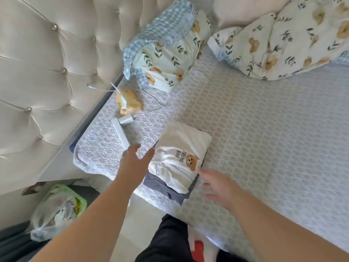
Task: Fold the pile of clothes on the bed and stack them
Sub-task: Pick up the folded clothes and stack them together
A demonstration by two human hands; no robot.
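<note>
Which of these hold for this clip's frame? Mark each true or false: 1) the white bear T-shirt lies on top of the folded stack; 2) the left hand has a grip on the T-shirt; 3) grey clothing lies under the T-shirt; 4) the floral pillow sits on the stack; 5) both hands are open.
1) True: the white bear T-shirt tops the stack.
2) False: the left hand hovers open beside it, holding nothing.
3) True: folded grey clothing shows beneath.
4) False: the floral pillow lies apart, near the headboard.
5) True: the right hand is open too.
</note>
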